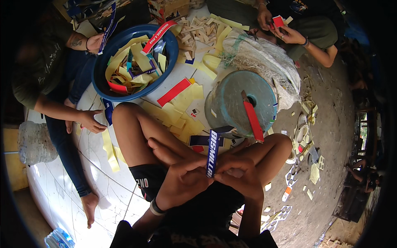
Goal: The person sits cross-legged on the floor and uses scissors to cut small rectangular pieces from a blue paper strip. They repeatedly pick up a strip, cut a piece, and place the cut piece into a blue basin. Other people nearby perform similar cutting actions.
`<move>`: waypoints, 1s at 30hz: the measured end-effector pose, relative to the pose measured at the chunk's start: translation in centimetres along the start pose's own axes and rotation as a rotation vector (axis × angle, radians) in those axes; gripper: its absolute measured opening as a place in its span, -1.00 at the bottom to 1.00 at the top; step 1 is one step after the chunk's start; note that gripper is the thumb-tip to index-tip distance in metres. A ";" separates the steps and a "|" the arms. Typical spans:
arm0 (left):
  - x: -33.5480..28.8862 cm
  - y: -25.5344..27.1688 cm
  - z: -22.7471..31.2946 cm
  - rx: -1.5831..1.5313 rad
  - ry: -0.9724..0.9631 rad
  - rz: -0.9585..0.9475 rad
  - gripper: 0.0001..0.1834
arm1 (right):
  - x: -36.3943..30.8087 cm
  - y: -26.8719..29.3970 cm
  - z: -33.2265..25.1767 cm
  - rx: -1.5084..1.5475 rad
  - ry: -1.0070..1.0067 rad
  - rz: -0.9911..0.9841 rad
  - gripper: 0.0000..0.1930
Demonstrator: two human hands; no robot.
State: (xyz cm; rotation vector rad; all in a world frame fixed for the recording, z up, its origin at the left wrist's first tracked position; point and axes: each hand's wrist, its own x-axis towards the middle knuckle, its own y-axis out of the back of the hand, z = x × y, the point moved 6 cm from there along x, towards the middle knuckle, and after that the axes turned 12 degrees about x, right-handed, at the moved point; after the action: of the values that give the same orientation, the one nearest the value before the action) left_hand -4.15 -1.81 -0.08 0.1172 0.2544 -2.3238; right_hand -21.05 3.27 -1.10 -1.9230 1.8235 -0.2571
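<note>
A narrow blue strip with white lettering (212, 152) stands upright between my hands, its lower end pinched in my fingers. My left hand (184, 182) grips it from the left, fingers curled. On the other side my right hand (239, 175) presses thumb and fingers together at the same lower end. The top of the strip bends over to the right, showing a dark flap. Just beyond it, a red strip (253, 122) lies across a round grey-green tub (229, 97). A dark blue strip (221, 142) rests on the floor behind my hands.
A blue basin (98, 84) holds yellow, blue and red strips. Yellow paper backing (178, 118) and wood pieces (200, 35) litter the white tiles. A white sack (281, 68) lies beside the tub. Co-workers sit at left and far right, each holding strips. Scraps cover the ground at right.
</note>
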 end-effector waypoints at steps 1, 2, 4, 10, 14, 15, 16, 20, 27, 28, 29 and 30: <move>0.0 0.0 0.0 -0.021 -0.001 -0.021 -0.47 | 0.0 -0.1 -0.1 0.042 0.002 -0.034 -0.86; 0.1 0.1 -0.3 -0.067 0.035 -0.045 -0.49 | -0.1 -0.2 -0.2 0.087 0.005 -0.065 -0.86; 0.1 0.3 -0.6 -0.140 0.092 -0.090 -0.52 | -0.2 -0.3 -0.1 0.116 -0.020 -0.088 -0.84; 0.3 0.2 -0.7 -0.253 0.053 -0.126 -0.59 | 0.0 -0.6 0.1 0.121 0.018 -0.132 -0.82; 0.5 0.5 -1.0 -0.170 0.043 -0.116 -0.52 | -0.2 -0.4 0.4 0.100 0.014 -0.032 -0.84; 0.6 0.6 -1.0 -0.136 0.026 -0.096 -0.50 | -0.2 -0.4 0.4 0.078 0.017 -0.013 -0.83; 0.6 0.8 -0.8 -0.077 -0.009 -0.067 -0.48 | -0.2 -0.3 0.6 0.041 0.006 0.012 -0.83; 0.7 0.7 -0.6 0.075 -0.036 0.018 -0.44 | 0.2 -0.5 0.4 -0.065 0.109 0.074 -0.82; 1.1 1.0 1.2 0.328 -0.265 0.118 -0.38 | 0.2 -0.5 -0.1 -0.108 0.179 0.084 -0.81; 1.1 0.9 1.3 0.309 -0.266 0.107 -0.38 | 0.2 -0.5 0.0 -0.065 0.156 0.072 -0.82; 1.2 0.8 1.3 0.289 -0.267 0.094 -0.38 | 0.2 -0.4 0.1 -0.034 0.139 0.069 -0.82; 1.3 0.8 1.3 0.303 -0.269 0.083 -0.40 | 0.1 -0.3 0.0 -0.014 0.131 0.060 -0.82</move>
State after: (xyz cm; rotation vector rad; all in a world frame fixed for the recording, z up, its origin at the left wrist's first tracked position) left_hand -4.52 -3.58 0.87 -0.0353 -0.2332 -2.2496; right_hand -20.77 3.14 -1.00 -1.8965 1.9682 -0.3587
